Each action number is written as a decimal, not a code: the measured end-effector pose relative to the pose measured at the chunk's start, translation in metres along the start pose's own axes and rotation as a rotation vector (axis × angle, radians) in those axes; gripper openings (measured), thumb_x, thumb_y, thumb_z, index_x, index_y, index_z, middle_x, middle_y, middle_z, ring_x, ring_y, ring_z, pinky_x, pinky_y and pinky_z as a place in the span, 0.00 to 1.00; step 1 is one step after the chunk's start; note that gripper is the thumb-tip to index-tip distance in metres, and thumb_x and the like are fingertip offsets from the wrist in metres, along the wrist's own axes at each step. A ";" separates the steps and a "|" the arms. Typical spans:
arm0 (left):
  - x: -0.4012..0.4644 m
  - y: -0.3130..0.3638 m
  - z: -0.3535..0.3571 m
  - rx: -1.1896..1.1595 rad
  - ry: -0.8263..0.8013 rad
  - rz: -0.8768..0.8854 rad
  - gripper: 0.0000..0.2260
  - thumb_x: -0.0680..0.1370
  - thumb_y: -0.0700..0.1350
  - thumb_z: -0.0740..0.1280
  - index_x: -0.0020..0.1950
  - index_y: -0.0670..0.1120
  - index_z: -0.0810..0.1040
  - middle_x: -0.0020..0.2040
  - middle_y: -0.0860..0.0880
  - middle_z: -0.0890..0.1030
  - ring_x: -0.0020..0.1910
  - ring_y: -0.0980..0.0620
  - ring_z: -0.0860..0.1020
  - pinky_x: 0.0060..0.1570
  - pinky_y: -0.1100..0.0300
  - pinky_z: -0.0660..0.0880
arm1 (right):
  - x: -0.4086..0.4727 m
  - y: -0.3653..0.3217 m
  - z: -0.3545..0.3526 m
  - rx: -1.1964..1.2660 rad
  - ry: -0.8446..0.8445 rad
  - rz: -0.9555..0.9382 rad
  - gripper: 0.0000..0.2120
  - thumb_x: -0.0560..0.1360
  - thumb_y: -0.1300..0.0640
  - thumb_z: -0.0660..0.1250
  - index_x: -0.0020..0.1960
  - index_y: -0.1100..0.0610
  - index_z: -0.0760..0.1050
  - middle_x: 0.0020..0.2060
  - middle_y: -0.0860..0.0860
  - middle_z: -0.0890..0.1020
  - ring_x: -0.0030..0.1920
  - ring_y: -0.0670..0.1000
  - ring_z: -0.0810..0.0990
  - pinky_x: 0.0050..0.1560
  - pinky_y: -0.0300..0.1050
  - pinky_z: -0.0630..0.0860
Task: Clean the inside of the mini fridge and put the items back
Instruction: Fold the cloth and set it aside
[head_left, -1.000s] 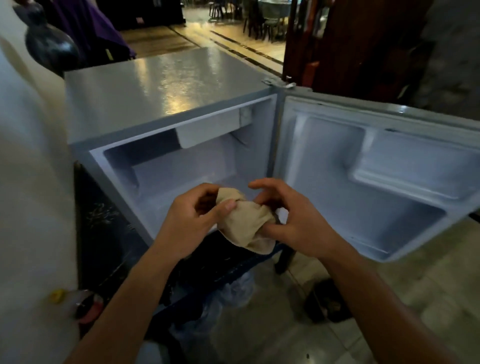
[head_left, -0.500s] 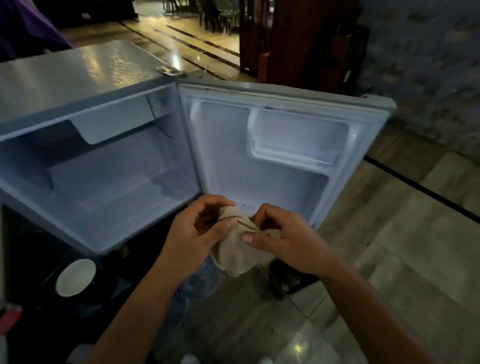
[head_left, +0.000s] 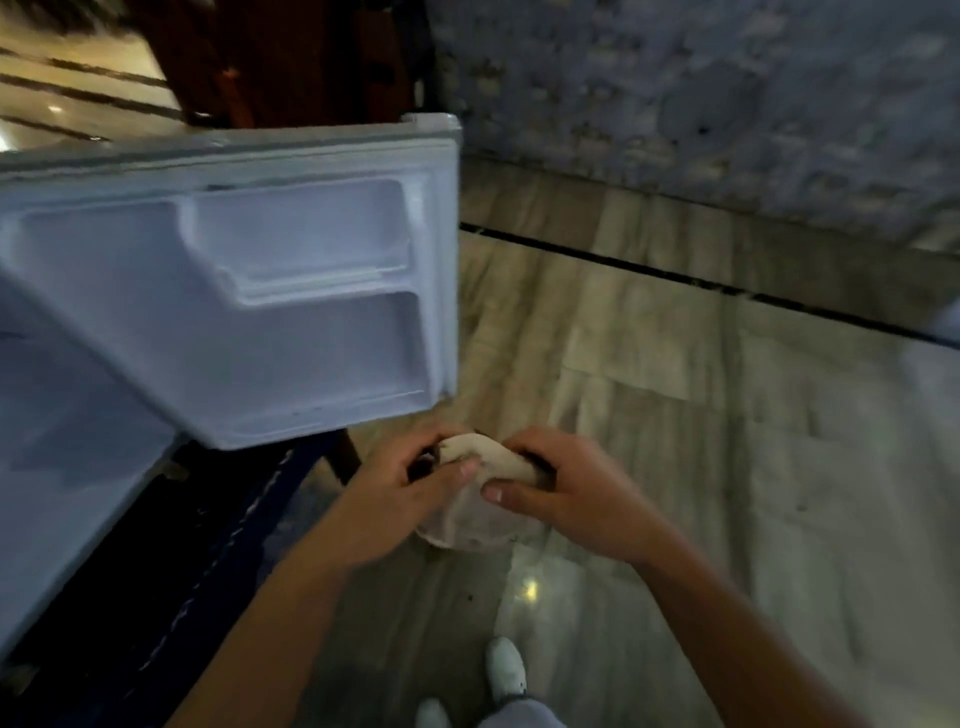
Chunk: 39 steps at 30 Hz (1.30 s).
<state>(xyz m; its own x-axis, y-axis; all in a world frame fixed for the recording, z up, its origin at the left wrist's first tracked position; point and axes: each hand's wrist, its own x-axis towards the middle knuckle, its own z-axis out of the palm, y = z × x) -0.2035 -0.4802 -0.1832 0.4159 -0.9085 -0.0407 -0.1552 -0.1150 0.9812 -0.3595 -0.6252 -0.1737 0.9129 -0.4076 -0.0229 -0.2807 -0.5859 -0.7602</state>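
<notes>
head view, only one there is: both hands are down in front of the body, bunching up a beige cleaning cloth (head_left: 485, 486). the left hand (head_left: 410, 491) has its grip clenched round the left end of the cloth, thumb pressed on top, and the right hand (head_left: 563, 493) is grasping the other end, thumb across the front. rest of the cloth hangs below the knuckles in a loose pouch. looks to me like folding or wringing it between wipes, so i'd say we're in the cleaning step, not the restocking one.

the mini fridge door (head_left: 249, 312) is swung wide open just up and left of the hands, inner liner facing us, moulded door shelf (head_left: 317, 275) bare. a slice of the fridge cabinet (head_left: 62, 441) shows at the far left edge, too cropped to judge how clean it is. no items to put back are visible anywhere in shot.

next move, my guess: turn back left and get the cloth onto the liner, one hand wiping, corners of the door shelf included.

surface and room: polished marble floor (head_left: 701, 441) with a dark inlay line (head_left: 675, 278), a rough stone wall (head_left: 727, 104) behind, dark wooden furniture (head_left: 291, 62) past the door. a white shoe (head_left: 506, 670) at the bottom. dim and a bit motion blurred.
</notes>
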 end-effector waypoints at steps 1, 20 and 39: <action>0.009 0.002 0.010 0.026 -0.046 0.019 0.07 0.74 0.48 0.72 0.51 0.56 0.82 0.47 0.53 0.84 0.48 0.58 0.82 0.47 0.66 0.77 | -0.007 0.009 -0.006 -0.027 0.032 0.019 0.09 0.72 0.45 0.73 0.49 0.46 0.79 0.38 0.41 0.79 0.41 0.41 0.78 0.39 0.34 0.70; 0.268 0.024 0.171 0.043 0.074 0.036 0.19 0.75 0.37 0.73 0.62 0.55 0.78 0.56 0.57 0.83 0.53 0.57 0.82 0.52 0.63 0.78 | 0.086 0.204 -0.212 -0.003 0.003 0.067 0.09 0.81 0.48 0.61 0.48 0.46 0.80 0.37 0.44 0.82 0.39 0.43 0.80 0.38 0.36 0.74; 0.538 -0.010 0.021 -0.002 0.453 0.051 0.07 0.77 0.38 0.70 0.53 0.48 0.79 0.44 0.53 0.81 0.43 0.64 0.79 0.40 0.72 0.74 | 0.483 0.246 -0.301 0.411 -0.347 0.025 0.15 0.71 0.58 0.76 0.56 0.57 0.78 0.49 0.53 0.84 0.49 0.48 0.84 0.47 0.42 0.82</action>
<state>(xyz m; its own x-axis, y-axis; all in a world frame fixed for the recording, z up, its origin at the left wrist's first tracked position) 0.0027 -0.9760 -0.2192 0.7576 -0.6459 0.0938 -0.1841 -0.0737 0.9801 -0.0768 -1.1767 -0.1760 0.9714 -0.1215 -0.2042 -0.2275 -0.2283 -0.9466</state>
